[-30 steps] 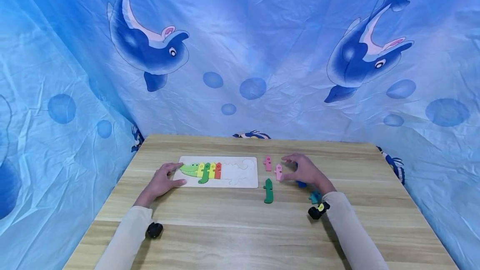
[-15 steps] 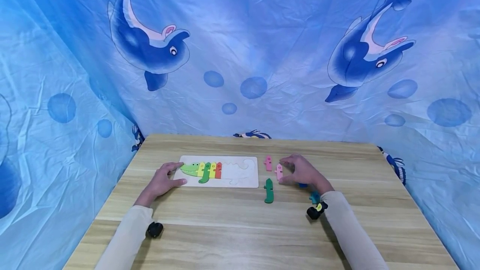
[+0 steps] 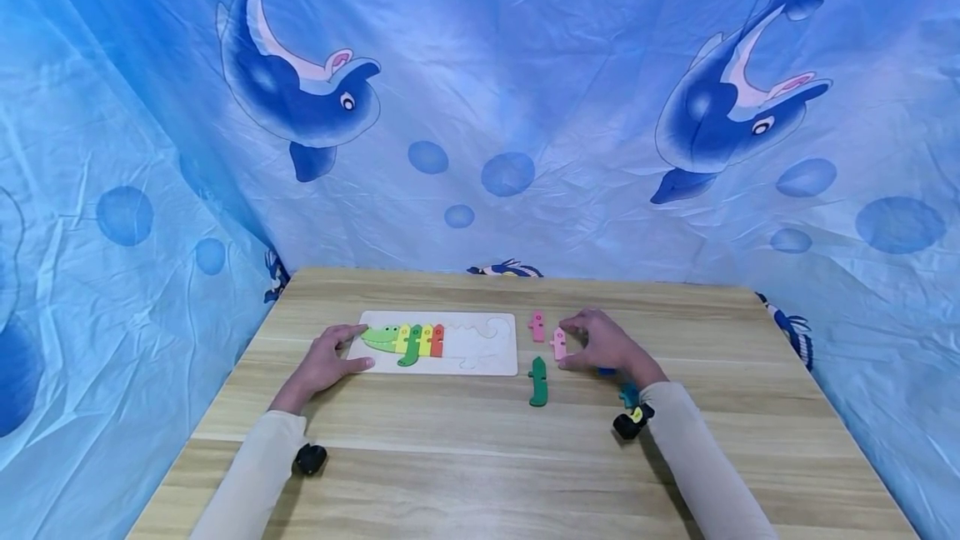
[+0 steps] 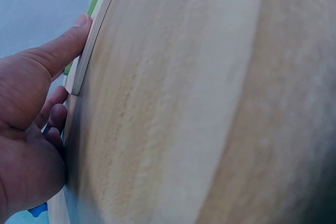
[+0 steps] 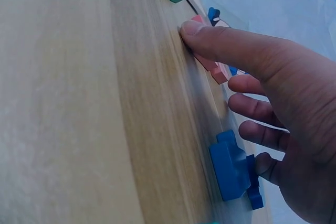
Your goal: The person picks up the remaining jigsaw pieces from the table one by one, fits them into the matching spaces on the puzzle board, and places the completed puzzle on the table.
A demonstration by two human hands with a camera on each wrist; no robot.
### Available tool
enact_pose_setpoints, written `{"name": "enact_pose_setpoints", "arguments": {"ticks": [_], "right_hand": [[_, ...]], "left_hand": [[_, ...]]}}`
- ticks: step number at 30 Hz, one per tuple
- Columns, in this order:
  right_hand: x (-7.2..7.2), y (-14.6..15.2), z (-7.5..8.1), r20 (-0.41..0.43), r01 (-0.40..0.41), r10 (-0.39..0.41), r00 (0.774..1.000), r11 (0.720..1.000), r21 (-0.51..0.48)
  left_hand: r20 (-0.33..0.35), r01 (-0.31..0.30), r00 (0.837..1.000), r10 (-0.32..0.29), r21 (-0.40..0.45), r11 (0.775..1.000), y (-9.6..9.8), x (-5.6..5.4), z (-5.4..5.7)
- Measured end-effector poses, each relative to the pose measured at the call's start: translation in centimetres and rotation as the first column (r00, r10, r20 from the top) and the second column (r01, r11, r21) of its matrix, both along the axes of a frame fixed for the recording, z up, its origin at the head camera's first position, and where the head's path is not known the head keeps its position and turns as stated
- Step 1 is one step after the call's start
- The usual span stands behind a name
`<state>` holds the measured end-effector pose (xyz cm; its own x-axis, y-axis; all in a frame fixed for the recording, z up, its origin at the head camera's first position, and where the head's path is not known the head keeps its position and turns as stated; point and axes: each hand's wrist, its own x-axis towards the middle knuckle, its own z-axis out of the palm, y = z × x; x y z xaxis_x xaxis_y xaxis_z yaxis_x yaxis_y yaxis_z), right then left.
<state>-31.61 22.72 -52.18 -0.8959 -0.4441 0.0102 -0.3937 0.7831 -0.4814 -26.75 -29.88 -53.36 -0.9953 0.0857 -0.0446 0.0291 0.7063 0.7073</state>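
Note:
A wooden crocodile puzzle board (image 3: 480,344) lies on the table with green, yellow and red pieces in its left half. My left hand (image 3: 325,361) rests at the board's left end, index fingertip by the crocodile head piece (image 3: 378,340) and straight thumb along the near corner. In the left wrist view that thumb (image 4: 71,45) lies on the board's edge. To the board's right, my right hand (image 3: 603,340) pinches a light pink puzzle piece (image 3: 559,344) end to end between thumb and index finger. The right wrist view shows the thumbtip against this pink piece (image 5: 218,73).
A darker pink piece (image 3: 537,326) and a green piece (image 3: 537,382) lie between board and right hand. Blue pieces (image 5: 229,166) sit under the right hand's other fingers. A teal piece (image 3: 628,395) is by the right wrist. A blue dolphin-print curtain (image 3: 480,107) surrounds the table.
My right thumb and index finger have drawn in onto the ends of the light pink piece, the hand moving slightly left. The left hand and board have stayed put.

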Motion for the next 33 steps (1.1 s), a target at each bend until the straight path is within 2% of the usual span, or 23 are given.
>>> {"name": "enact_pose_setpoints", "arguments": {"ticks": [13,22,27,33], "right_hand": [[0.0,-0.1,0.1,0.013,-0.008,0.008,1.0,1.0,-0.014],[-0.3,0.2,0.1,-0.023,-0.039,0.038,0.999,0.998,-0.041],[-0.2,0.2,0.5,-0.029,-0.018,0.016,0.999,0.997,-0.079],[-0.1,-0.1,1.1,-0.074,-0.006,-0.002,0.997,0.995,-0.1]], "left_hand": [[-0.003,0.003,1.0,-0.003,-0.006,1.0,0.0,0.2,0.2],[-0.002,0.002,1.0,-0.002,0.007,1.0,0.2,0.3,0.4],[-0.003,0.006,1.0,-0.006,0.017,1.0,0.2,0.3,0.4],[-0.006,0.009,1.0,-0.009,0.017,1.0,0.3,0.4,0.4]]}}
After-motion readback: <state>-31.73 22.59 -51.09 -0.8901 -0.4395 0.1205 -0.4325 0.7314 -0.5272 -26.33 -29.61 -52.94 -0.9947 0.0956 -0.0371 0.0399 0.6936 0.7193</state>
